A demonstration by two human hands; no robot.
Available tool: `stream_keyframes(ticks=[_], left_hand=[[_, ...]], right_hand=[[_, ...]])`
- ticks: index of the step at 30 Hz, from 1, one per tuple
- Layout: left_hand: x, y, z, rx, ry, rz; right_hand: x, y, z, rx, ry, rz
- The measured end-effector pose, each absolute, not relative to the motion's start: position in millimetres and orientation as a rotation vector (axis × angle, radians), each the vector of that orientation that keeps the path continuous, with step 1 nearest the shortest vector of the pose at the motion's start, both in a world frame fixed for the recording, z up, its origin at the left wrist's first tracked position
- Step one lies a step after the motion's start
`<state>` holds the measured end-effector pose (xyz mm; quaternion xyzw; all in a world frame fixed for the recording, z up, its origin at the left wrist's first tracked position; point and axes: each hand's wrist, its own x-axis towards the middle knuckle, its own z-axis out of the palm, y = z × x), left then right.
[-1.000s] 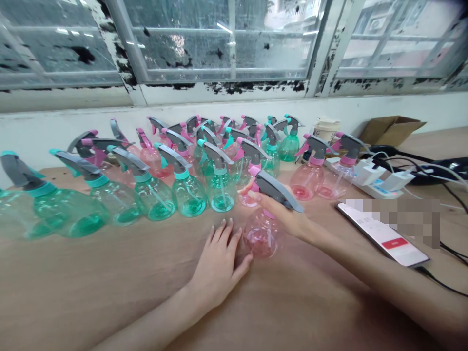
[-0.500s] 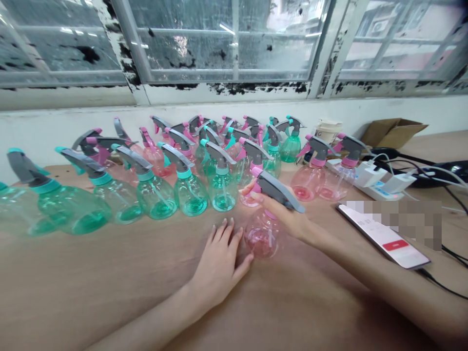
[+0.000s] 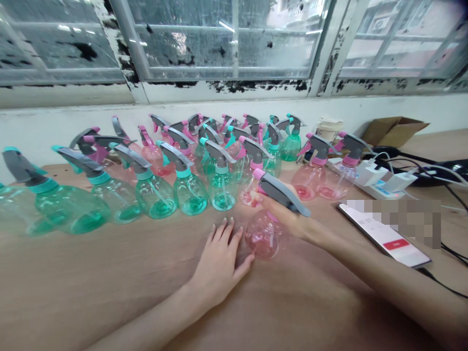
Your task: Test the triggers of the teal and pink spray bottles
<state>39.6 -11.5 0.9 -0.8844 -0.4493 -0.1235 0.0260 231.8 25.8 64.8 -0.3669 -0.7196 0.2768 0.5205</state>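
My right hand is wrapped round the neck and trigger of a pink spray bottle, under its grey and pink spray head. The bottle's clear pink body is low at the table. Flat on the wooden table, my left hand lies with its fingers spread, just left of that bottle; its thumb is near the bottle's base. Beyond the hands stands a row of green spray bottles, among them one green spray bottle with a turquoise collar. Pink spray bottles stand behind and to the right, including a pink spray bottle.
On the right lies a phone with a lit screen, a cable at its end. Behind it are a power strip with white chargers, black cables, a paper cup and an open cardboard box. A windowed wall bounds the table's back.
The spray head in my right hand has shifted slightly right and down. My left hand stays in place on the table.
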Motion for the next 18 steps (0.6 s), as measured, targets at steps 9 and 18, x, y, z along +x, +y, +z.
stream_keyframes(ticks=[9, 18], left_hand=[[39.3, -11.3, 0.2, -2.738, -1.408, -0.400], [40.0, -11.6, 1.5, -2.737, -1.412, -0.369]], right_hand=[[228.5, 31.7, 66.0, -0.860, -1.698, 0.710], [227.9, 30.9, 64.7, -0.788, -1.671, 0.801]])
